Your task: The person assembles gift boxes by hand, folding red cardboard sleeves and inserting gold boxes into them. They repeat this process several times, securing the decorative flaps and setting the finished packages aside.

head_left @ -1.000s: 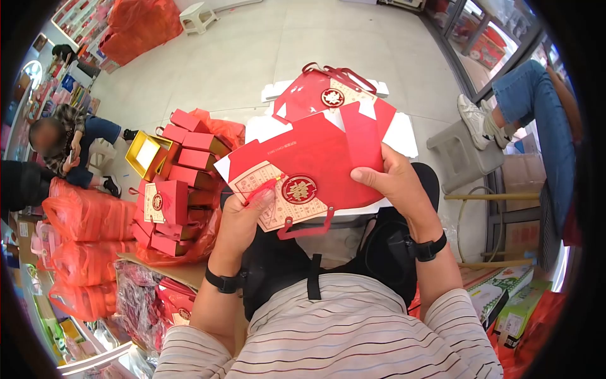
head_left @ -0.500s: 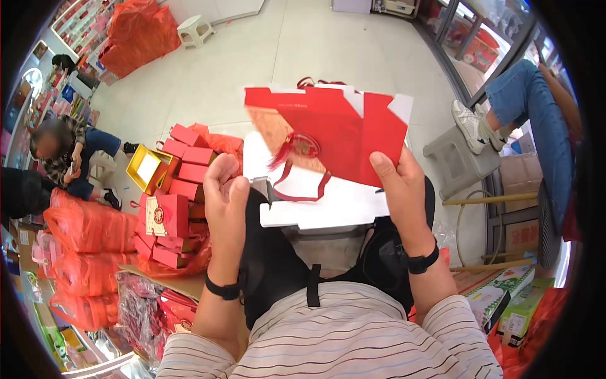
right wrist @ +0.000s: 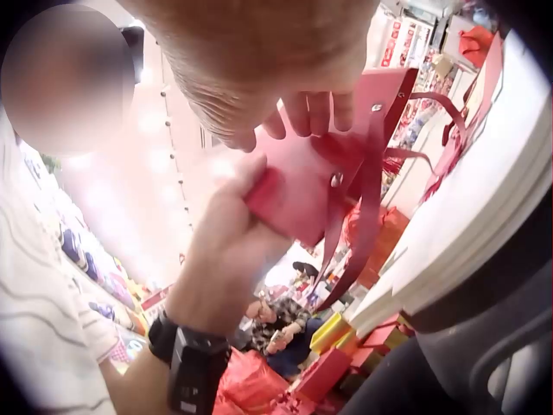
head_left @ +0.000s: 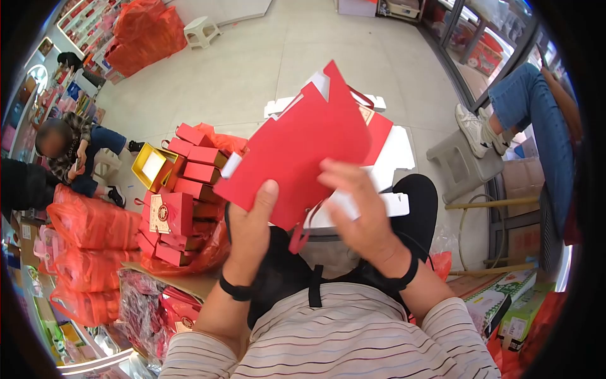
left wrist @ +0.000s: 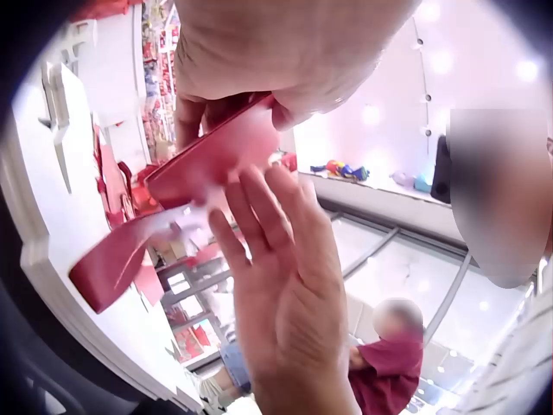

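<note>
My left hand [head_left: 249, 237] holds a flat, folded red gift box [head_left: 297, 148] by its lower left corner, thumb on top. The box's plain red side faces up, white flaps show along its far edge, and a dark red ribbon handle [head_left: 300, 240] hangs from the near edge. My right hand [head_left: 366, 218], blurred in the head view, is at the box's near right side with fingers extended. In the left wrist view, the right palm [left wrist: 289, 303] faces the box with straight fingers. White card sheets [head_left: 398, 151] and another red box piece [head_left: 379, 136] lie beneath.
Assembled red boxes [head_left: 199, 170] and an open yellow-lined box [head_left: 151, 165] are piled at left, beside stacked red plastic bags [head_left: 95, 218]. A seated person [head_left: 72, 148] is farther left. Someone's shoe [head_left: 472, 129] rests on a grey stool [head_left: 467, 167] at right.
The box has turned from its emblem side to its plain side. My left hand let go, then took hold of its left corner; my right hand has let go of the right edge.
</note>
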Demonstrator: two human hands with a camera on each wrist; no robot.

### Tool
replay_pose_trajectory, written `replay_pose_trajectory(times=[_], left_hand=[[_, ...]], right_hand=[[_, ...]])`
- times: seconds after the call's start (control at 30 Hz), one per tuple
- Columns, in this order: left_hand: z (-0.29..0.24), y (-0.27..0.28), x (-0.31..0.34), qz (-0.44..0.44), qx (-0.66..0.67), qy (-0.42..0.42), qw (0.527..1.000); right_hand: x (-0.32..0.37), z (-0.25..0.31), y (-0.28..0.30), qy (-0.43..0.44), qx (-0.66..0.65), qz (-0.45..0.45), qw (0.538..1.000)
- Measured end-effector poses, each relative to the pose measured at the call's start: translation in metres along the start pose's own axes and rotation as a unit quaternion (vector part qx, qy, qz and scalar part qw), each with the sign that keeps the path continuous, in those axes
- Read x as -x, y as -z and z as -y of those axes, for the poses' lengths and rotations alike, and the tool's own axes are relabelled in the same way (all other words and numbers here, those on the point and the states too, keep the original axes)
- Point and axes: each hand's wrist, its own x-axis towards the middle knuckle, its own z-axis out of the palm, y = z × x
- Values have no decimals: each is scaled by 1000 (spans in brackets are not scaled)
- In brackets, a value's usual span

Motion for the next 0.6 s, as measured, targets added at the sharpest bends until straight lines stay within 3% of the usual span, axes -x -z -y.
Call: replay_pose_trajectory(times=[0.1,0.17,0.27,0.33,0.43,0.53,0.6], left_hand=[[0,27,-10,47,-19,19,999],[4,40,-14,99,-26,45,994],[17,41,-17,133,-23,56,989],[29,45,-20,162,-46,82,982],[37,38,-21,145,-114,-18,983],[30,29,-19,138,-103,-66,983],[40,28,-24,121,-11,-42,992]], right_hand=[[-15,-19,29,-53,57,-82,994],[-21,-34,33,-130,-38,-109,985],[-27,-32,33,-213,-275,-38,937],[-21,-30,28,-237,-225,-28,945],[-21,-25,23,-257,-236,-28,937],[-23,-23,23,-282,-261,-30,923],[-24,-19,19,-294,-278,-47,913]])
